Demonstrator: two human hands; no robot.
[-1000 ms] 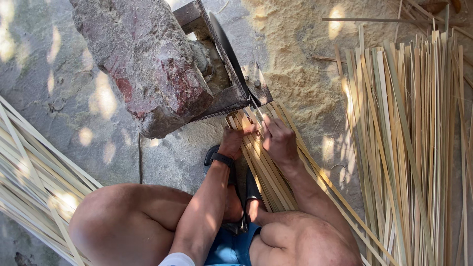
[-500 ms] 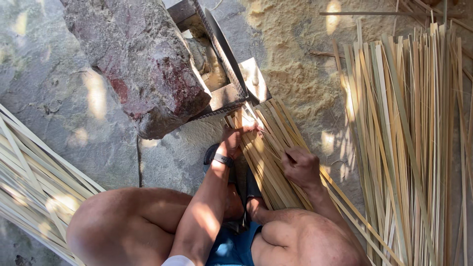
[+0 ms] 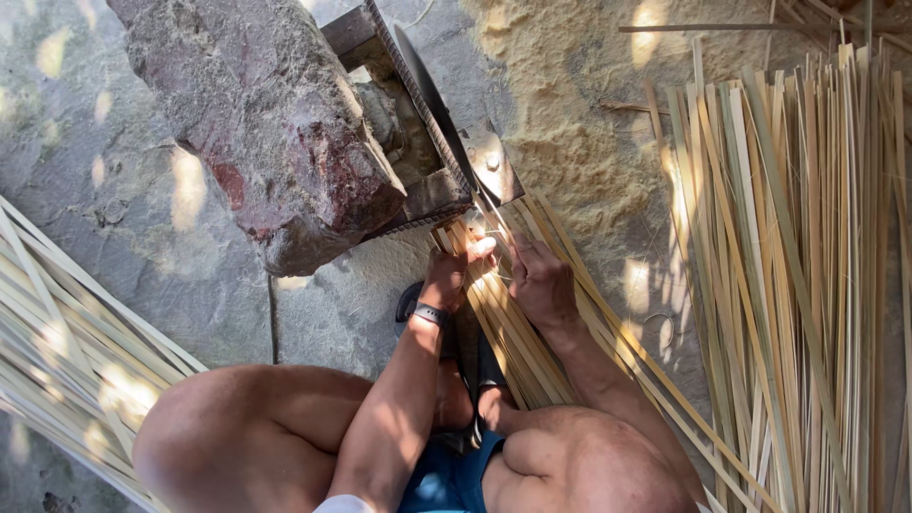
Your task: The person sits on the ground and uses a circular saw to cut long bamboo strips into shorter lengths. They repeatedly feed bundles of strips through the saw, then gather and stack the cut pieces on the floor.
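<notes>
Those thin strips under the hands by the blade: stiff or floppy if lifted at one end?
The strips look long, thin and flat, so probably springy, sagging when held by one end. They seem light and likely to slide apart, lying loose under the left hand and right hand.

Both arms reach forward between the raised bare knees. The left hand (image 3: 454,274) is curled, knuckles up, its fingers (image 3: 480,249) pinched together, with a dark band on the wrist. The right hand (image 3: 540,281) lies just beside it, palm down, fingers (image 3: 521,249) bent forward. The forearms run close together, nearly parallel.
</notes>
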